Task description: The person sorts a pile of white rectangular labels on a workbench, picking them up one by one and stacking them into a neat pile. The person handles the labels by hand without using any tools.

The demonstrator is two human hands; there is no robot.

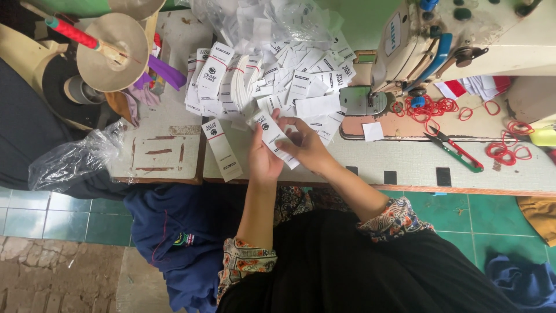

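Both of my hands hold a small stack of white printed labels (272,137) just above the near edge of the sewing table (405,168). My left hand (262,157) grips the stack from below. From the right, my right hand (306,145) pinches it with its fingers on the top label. A large heap of the same white labels (289,75) lies just beyond my hands. One bundled stack of labels (222,149) lies to the left of my left hand.
A sewing machine (463,40) stands at the back right. Red rubber bands (434,107) and green-and-red thread snips (454,149) lie on the right. A thread cone (110,52) and a clear plastic bag (75,159) are at the left. Blue cloth (179,232) hangs below the table.
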